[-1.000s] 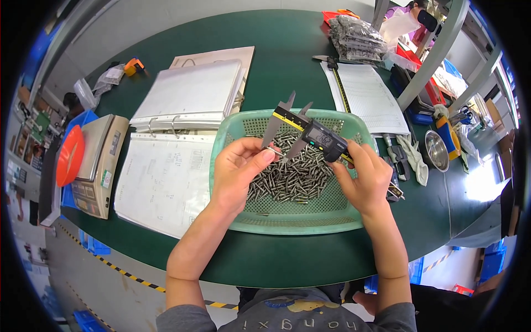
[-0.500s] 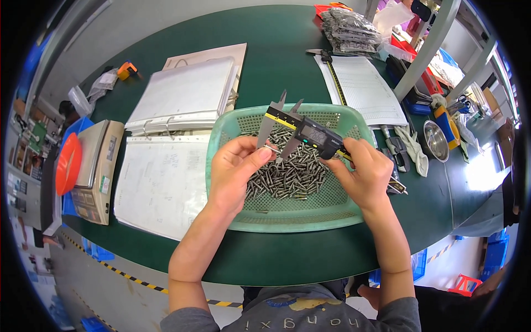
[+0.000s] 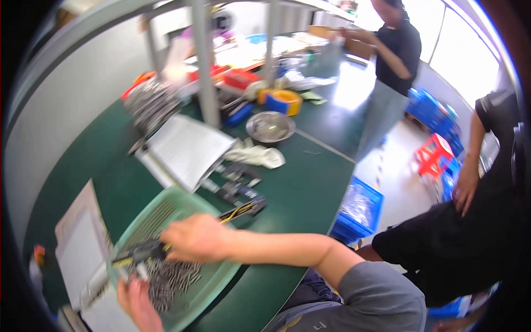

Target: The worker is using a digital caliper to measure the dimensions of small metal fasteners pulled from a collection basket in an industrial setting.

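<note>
The view is smeared by motion. My right hand (image 3: pixel 196 238) is closed round a digital caliper (image 3: pixel 138 253), whose dark beam with a yellow stripe sticks out past the hand to the right. Below the caliper's jaws, at lower left, is my left hand (image 3: pixel 138 305), its thumb and fingertips raised and drawn together. What lies between them is too blurred to make out. Both hands are over a green perforated plastic basket (image 3: pixel 221 290), where a heap of small metal pins (image 3: pixel 171 282) lies.
Open binder pages (image 3: pixel 83 243) lie left of the basket. Beyond it are a paper sheet (image 3: pixel 191 146), dark tools (image 3: pixel 232 185), a white glove (image 3: pixel 257 155) and a metal bowl (image 3: pixel 271 127). A person in black (image 3: pixel 470 238) is close at right; another (image 3: pixel 398 52) works farther back.
My view has swung to the right, so the basket and both hands now appear at lower left. The people at right have come into view. My right hand still grips the caliper.
</note>
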A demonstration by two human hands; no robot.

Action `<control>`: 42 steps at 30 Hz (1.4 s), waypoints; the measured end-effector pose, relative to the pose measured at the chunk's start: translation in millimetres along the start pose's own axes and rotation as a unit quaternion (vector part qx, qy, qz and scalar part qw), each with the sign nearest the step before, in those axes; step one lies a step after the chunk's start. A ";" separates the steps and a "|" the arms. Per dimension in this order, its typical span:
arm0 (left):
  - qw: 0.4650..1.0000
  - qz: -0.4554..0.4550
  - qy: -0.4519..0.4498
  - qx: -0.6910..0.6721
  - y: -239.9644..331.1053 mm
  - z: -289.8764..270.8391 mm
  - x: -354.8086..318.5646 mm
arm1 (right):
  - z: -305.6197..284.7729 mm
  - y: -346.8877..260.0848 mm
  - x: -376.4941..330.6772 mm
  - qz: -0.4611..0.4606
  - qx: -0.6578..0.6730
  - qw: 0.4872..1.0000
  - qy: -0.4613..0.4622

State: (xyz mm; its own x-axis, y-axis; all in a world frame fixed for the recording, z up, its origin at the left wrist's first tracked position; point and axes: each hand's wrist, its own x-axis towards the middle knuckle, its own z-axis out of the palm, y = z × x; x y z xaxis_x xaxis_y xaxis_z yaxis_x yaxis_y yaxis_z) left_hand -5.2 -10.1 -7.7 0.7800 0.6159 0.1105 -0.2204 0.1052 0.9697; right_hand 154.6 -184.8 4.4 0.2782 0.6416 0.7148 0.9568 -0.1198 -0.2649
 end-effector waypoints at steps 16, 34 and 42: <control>0.956 0.010 -0.010 0.294 11.3 7.9 4.9 | -12.4 -0.5 -2.7 0.040 0.000 0.997 0.072; 0.517 0.204 -0.220 0.801 21.7 -0.4 13.8 | -12.6 0.4 -4.4 0.049 0.026 0.997 0.051; 0.546 0.199 -0.200 0.789 23.7 -1.4 15.5 | -12.5 2.1 -1.1 0.054 0.029 0.998 0.035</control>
State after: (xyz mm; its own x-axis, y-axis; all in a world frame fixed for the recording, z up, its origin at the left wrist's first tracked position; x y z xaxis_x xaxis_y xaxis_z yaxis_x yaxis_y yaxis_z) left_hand 0.9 3.0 16.8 0.9894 0.0919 0.1122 0.1134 -0.9725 -0.2033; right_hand 157.4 -195.2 11.1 0.3868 0.5732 0.7224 0.9149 -0.1406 -0.3783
